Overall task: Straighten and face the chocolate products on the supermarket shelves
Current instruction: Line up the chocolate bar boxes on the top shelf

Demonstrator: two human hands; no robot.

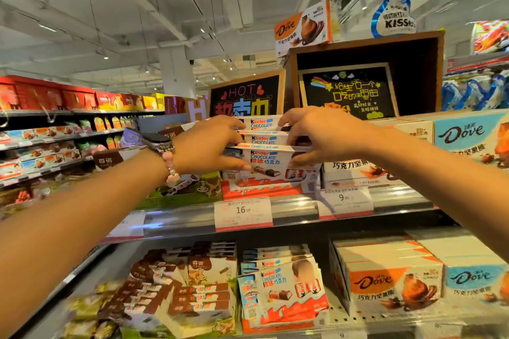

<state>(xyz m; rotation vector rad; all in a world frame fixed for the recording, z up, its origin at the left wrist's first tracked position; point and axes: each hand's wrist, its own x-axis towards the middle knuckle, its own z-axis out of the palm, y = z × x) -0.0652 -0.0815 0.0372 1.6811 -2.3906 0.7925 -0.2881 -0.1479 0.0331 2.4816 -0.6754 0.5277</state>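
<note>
Both forearms reach up to the top shelf (pixel 297 213), where the left hand (pixel 209 143) and right hand (pixel 319 135) clasp opposite ends of 3 stacked Kinder Chocolate boxes (pixel 263 143), beside Dove boxes (pixel 465 137).

Location type: supermarket, confectionery aisle. Evidence follows. At 12 o'clock, a tiered metal shelf (pixel 294 212) carries boxed chocolate, with printed price tags (pixel 243 213) reading 16.90 and 9.90 clipped to its front rail. Kinder Chocolate boxes (pixel 264 157) sit stacked centrally; Dove boxes (pixel 468 137) stand at 2 o'clock. Chalkboard promotional signs (pixel 248 96) stand behind the stock. At 9 o'clock, a second stocked gondola aisle (pixel 55 129) runs away. Overhead: exposed commercial ceiling with spot lighting (pixel 165 22).
</note>
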